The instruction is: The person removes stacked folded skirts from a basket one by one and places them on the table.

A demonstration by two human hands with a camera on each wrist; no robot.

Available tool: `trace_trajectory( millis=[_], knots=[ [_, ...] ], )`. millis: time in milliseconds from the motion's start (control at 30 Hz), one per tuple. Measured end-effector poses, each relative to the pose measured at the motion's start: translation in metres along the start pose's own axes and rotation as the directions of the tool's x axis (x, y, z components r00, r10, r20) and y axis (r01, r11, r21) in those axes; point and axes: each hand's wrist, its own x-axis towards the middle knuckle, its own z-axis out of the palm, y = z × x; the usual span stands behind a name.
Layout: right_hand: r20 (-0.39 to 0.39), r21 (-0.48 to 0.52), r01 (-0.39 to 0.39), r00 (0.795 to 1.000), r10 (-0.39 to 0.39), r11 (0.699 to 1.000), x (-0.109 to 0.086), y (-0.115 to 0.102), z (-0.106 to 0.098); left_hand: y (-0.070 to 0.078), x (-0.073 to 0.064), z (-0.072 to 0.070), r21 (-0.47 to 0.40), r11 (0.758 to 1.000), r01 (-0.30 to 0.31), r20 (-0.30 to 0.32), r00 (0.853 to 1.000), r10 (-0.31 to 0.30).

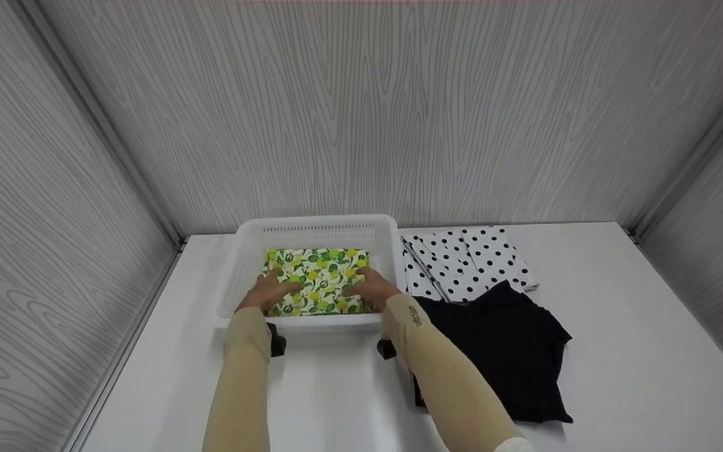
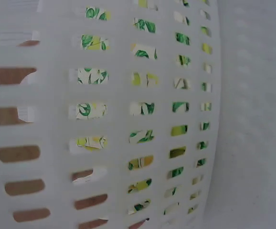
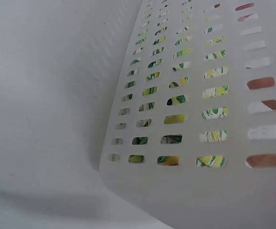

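A folded cloth with a lemon-and-leaf print (image 1: 317,282) lies inside a white plastic basket (image 1: 317,221). My left hand (image 1: 267,292) reaches over the near rim and rests on the cloth's left side, thumb spread toward the middle. On the opposite side, my right hand (image 1: 374,289) lies on the cloth in the same way, its thumb also pointing inward. Both wrist views look at the slotted wall from outside; bits of the printed cloth (image 2: 92,76) and skin show through the slots. The undersides of the fingers are hidden.
Right of the basket lies a white cloth with black dots (image 1: 481,257), folded flat. A black garment (image 1: 506,351) is spread in front of it, partly under my right forearm. Grey wood-grain panels (image 1: 361,113) enclose the white table (image 1: 637,351) at the back and sides.
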Motion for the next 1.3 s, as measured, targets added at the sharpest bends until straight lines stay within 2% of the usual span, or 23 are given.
trace_trajectory(
  millis=[100, 300, 400, 533, 567, 700, 800, 967, 1100, 1300],
  knots=[
    [-0.008, 0.0, -0.013, 1.0, 0.013, 1.0, 0.0, 0.004, 0.002, -0.004, 0.001, 0.002, -0.051, 0.999, 0.006, 0.032, 0.999, -0.005],
    [0.007, -0.107, 0.052, 0.999, -0.052, 0.993, 0.001, 0.005, 0.001, -0.008, 0.002, 0.003, -0.142, 0.989, 0.028, 0.016, 1.0, -0.026],
    [0.008, -0.117, 0.062, 0.998, -0.061, 0.991, 0.002, 0.004, 0.0, -0.008, 0.003, 0.001, -0.109, 0.993, 0.039, -0.013, 0.999, -0.041],
    [0.006, -0.084, 0.052, 0.999, -0.052, 0.995, 0.003, 0.001, 0.0, -0.009, 0.005, -0.002, -0.095, 0.995, 0.003, -0.009, 1.0, -0.004],
    [0.009, -0.081, 0.048, 0.999, -0.047, 0.996, 0.003, 0.0, 0.0, -0.009, 0.005, -0.003, -0.111, 0.994, -0.013, 0.001, 1.0, 0.013],
    [0.033, -0.089, 0.037, 0.999, -0.034, 0.995, 0.004, -0.004, 0.0, -0.003, 0.006, -0.002, -0.224, 0.975, -0.012, 0.02, 1.0, 0.016],
    [0.032, -0.088, 0.065, 0.998, -0.062, 0.994, 0.005, -0.004, -0.001, 0.002, 0.007, 0.0, -0.252, 0.968, -0.002, 0.014, 1.0, 0.005],
    [0.003, -0.012, 0.147, 0.989, -0.147, 0.989, 0.005, -0.001, -0.004, 0.006, 0.004, 0.0, -0.24, 0.97, -0.046, -0.027, 0.999, 0.041],
    [-0.024, 0.027, 0.208, 0.978, -0.208, 0.978, -0.001, -0.006, -0.013, 0.012, -0.004, -0.002, -0.25, 0.962, -0.105, -0.082, 0.993, 0.087],
    [-0.033, 0.054, 0.311, 0.95, -0.309, 0.949, -0.015, -0.02, -0.032, 0.023, -0.019, -0.009, -0.293, 0.933, -0.209, -0.152, 0.974, 0.17]
  ],
)
